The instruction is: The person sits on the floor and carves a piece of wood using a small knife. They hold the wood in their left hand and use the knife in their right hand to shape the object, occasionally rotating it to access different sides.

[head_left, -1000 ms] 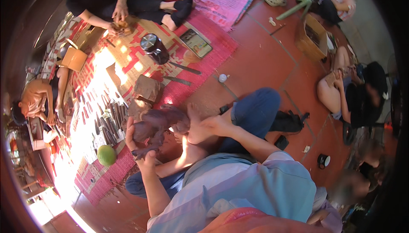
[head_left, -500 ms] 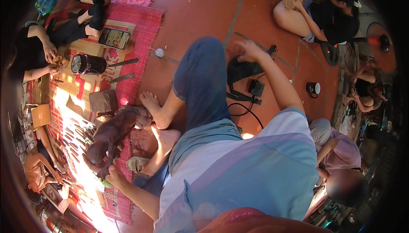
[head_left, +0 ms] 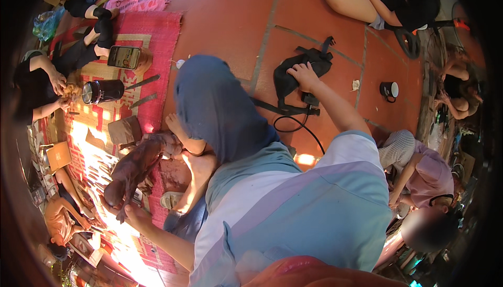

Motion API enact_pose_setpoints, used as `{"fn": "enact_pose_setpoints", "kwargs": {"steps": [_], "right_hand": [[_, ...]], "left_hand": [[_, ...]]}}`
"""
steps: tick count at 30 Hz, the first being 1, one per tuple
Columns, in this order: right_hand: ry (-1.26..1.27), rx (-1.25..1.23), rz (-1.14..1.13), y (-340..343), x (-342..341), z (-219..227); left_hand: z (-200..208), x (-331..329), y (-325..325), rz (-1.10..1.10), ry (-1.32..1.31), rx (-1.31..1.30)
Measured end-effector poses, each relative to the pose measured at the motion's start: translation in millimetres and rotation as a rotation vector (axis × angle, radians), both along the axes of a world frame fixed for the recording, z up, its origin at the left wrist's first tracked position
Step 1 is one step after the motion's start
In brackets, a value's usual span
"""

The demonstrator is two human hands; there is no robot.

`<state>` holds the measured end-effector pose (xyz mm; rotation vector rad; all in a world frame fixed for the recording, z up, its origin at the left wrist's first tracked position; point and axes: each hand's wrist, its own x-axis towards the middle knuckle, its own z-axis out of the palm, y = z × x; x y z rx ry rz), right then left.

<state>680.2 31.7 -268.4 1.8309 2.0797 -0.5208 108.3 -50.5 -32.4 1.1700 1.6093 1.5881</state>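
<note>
gripping the lower end of a dark wood carving (head_left: pixel 137 167), the left hand (head_left: pixel 137 214) is closed around it over the red mat (head_left: pixel 157 40); the carving's far end rests by the bare feet (head_left: pixel 181 130). the right hand (head_left: pixel 304 74) lies open, fingers spread, on a black bag (head_left: pixel 293 77) on the floor, a black mug (head_left: pixel 389 90) further right.

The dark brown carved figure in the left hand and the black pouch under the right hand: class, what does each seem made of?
Dark brown carved figure, held by the left hand: probably wood, matt, rough-cut contours. Black pouch, touched by the right hand: seemingly woven fabric, limp with webbing straps.
</note>
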Motion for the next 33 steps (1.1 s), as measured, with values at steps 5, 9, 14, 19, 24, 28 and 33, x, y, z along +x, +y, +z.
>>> {"fn": "enact_pose_setpoints", "kwargs": {"steps": [5,9,14,19,24,28,33], "right_hand": [[0.033,-0.054,0.043,-30.3,1.4,9.8],[-0.007,-0.072,0.12,-55.0,1.8,5.7],[-0.054,-0.279,-0.005,-44.2,-24.6,28.1],[0.631,-0.154,-0.185,11.5,-60.3,72.8],[1.14,0.382,-0.598,60.1,-87.4,141.2],[1.19,0.777,-0.521,93.7,-139.6,142.0],[1.288,0.356,0.025,79.9,-262.5,125.4]], "left_hand": [[3.4,3.7,3.2,-0.008,0.019,-0.01],[5.0,7.0,-0.8,0.01,0.024,-0.024],[2.8,7.0,3.9,0.018,-0.011,-0.008],[-6.1,-6.5,3.2,0.068,-0.148,0.118],[8.9,2.8,1.9,0.209,0.006,-0.05],[8.1,22.6,3.9,0.353,-0.046,0.101],[-4.9,13.9,-1.2,0.357,-0.02,0.045]]}}
